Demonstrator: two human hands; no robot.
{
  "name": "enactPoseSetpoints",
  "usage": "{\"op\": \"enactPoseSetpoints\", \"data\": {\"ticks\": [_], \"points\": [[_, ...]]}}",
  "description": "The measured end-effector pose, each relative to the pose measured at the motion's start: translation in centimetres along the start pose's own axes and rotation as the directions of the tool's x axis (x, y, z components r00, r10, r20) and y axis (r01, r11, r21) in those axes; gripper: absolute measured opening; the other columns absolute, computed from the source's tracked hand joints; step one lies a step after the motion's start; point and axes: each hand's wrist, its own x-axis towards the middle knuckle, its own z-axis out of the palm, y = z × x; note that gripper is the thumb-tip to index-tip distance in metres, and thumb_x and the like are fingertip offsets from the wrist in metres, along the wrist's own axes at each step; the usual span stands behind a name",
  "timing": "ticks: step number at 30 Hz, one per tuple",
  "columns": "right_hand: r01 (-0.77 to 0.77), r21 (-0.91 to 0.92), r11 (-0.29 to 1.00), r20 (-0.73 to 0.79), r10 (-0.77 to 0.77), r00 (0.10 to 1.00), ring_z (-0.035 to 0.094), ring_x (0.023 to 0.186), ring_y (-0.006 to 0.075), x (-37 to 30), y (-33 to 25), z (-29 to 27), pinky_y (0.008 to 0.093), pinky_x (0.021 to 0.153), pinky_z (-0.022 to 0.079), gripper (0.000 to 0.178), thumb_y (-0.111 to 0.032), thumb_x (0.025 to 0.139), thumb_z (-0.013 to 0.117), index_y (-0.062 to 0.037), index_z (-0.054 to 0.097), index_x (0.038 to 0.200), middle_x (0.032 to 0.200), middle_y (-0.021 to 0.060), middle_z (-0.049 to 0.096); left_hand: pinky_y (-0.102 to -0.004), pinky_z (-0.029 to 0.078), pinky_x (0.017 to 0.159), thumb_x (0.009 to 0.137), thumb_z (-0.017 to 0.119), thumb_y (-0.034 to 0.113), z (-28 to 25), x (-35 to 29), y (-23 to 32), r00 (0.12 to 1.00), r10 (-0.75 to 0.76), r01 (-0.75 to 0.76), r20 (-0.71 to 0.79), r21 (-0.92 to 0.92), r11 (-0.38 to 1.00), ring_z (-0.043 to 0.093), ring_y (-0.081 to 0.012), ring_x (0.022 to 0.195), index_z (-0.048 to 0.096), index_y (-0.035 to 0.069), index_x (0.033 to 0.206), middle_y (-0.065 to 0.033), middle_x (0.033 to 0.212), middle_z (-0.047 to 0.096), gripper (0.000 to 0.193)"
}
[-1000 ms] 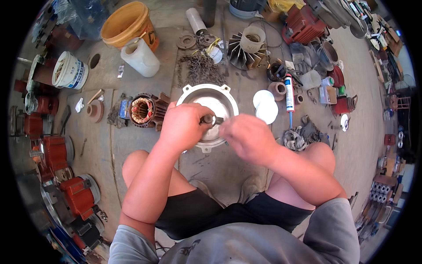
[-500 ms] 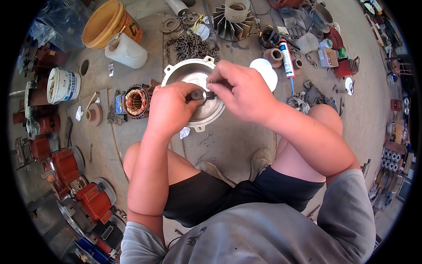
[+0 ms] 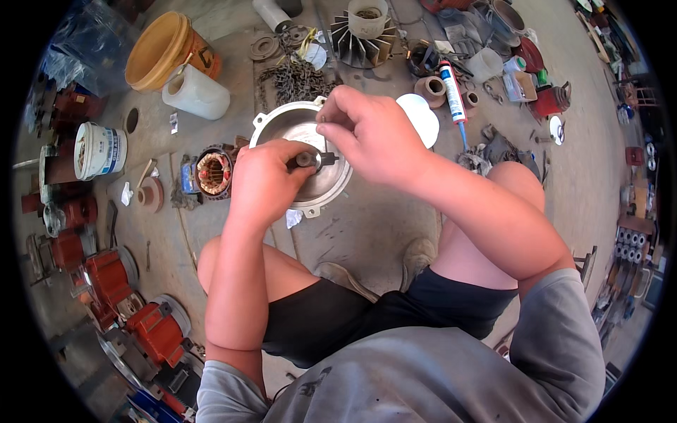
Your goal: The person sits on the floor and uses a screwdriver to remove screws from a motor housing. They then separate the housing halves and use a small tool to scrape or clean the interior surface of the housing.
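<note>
A round light-grey metal housing (image 3: 259,127) with lugs on its rim lies in front of me on the floor. Over its open bowl, my left hand (image 3: 264,180) is closed around a dark metal part (image 3: 306,159) with a round end and a short arm pointing right. I cannot tell whether that part touches the housing. My right hand (image 3: 363,130) hovers above the far side of the bowl, thumb and forefinger pinched together. Whatever lies between those fingertips, if anything, is too small to make out.
Left of the housing sits a motor stator (image 3: 214,173) with copper windings. Beyond are a chain (image 3: 296,81), a finned fan wheel (image 3: 360,46) and a yellow bucket (image 3: 159,53). A sealant tube (image 3: 453,92) and a white disc (image 3: 419,120) lie to the right. Red motors (image 3: 155,331) line the left.
My right hand has drawn back from the dark part, moving left and slightly away from me. The left hand has tilted a little and keeps its hold. The whole view has shifted slightly.
</note>
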Motion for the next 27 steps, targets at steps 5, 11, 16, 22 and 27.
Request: {"op": "enactPoseSetpoints", "data": {"ticks": [5, 11, 16, 22, 27], "points": [[-0.044, 0.0, 0.999, 0.021, 0.044, 0.999, 0.078, 0.093, 0.0449, 0.7, -0.2, 0.4, 0.0537, 0.081, 0.061, 0.013, -0.014, 0.101, 0.076, -0.0033, 0.072, 0.108, 0.097, 0.0208, 0.08, -0.0436, 0.062, 0.091, 0.087, 0.091, 0.014, 0.2, -0.1, 0.0, 1.0, -0.002, 0.003, -0.012, 0.021, 1.0, 0.082, -0.0359, 0.102, 0.087, 0.009, 0.122, -0.0162, 0.114, 0.085, 0.035], [0.017, -0.055, 0.998, 0.065, -0.013, 0.998, 0.078, 0.095, 0.045, 0.8, -0.5, 0.4, 0.0545, 0.083, 0.061, 0.013, -0.012, 0.101, 0.074, -0.0023, 0.071, 0.109, 0.099, 0.0199, 0.081, -0.0444, 0.062, 0.091, 0.087, 0.091, 0.013, 0.4, -0.3, -0.3, 1.0, -0.019, 0.02, -0.02, 0.01, 1.0, 0.081, -0.0364, 0.102, 0.087, 0.008, 0.121, -0.0176, 0.114, 0.084, 0.035], [0.018, -0.022, 1.0, 0.031, -0.018, 0.999, 0.078, 0.095, 0.046, 0.3, -0.6, 0.8, 0.0545, 0.083, 0.062, 0.014, -0.012, 0.101, 0.075, -0.0026, 0.071, 0.11, 0.1, 0.0205, 0.08, -0.0448, 0.062, 0.092, 0.087, 0.092, 0.013, 0.2, -0.6, -0.1, 0.999, -0.024, 0.024, -0.037, 0.0, 1.0, 0.081, -0.0373, 0.103, 0.086, 0.007, 0.121, -0.0188, 0.115, 0.084, 0.035], [0.041, -0.035, 0.999, 0.004, -0.04, 0.999, 0.078, 0.095, 0.0473, 0.4, -0.4, 1.0, 0.0564, 0.084, 0.063, 0.016, -0.015, 0.099, 0.076, -0.0026, 0.071, 0.108, 0.097, 0.0215, 0.079, -0.0489, 0.062, 0.088, 0.084, 0.092, 0.013, 0.6, -0.5, 0.2, 0.996, 0.031, -0.029, -0.079, 0.028, 0.999, 0.08, -0.0413, 0.1, 0.086, 0.007, 0.115, -0.0192, 0.11, 0.083, 0.032], [0.163, -0.098, 0.982, 0.011, -0.163, 0.987, 0.078, 0.091, 0.0444, -1.2, 0.2, 1.2, 0.0551, 0.078, 0.062, 0.013, -0.016, 0.102, 0.074, -0.0057, 0.066, 0.105, 0.099, 0.0171, 0.079, -0.0487, 0.059, 0.081, 0.083, 0.09, 0.006, 1.4, -0.1, 0.2, 0.997, -0.017, 0.014, -0.071, -0.048, 0.999, 0.077, -0.0458, 0.091, 0.08, -0.002, 0.107, -0.0254, 0.1, 0.079, 0.027]]}}
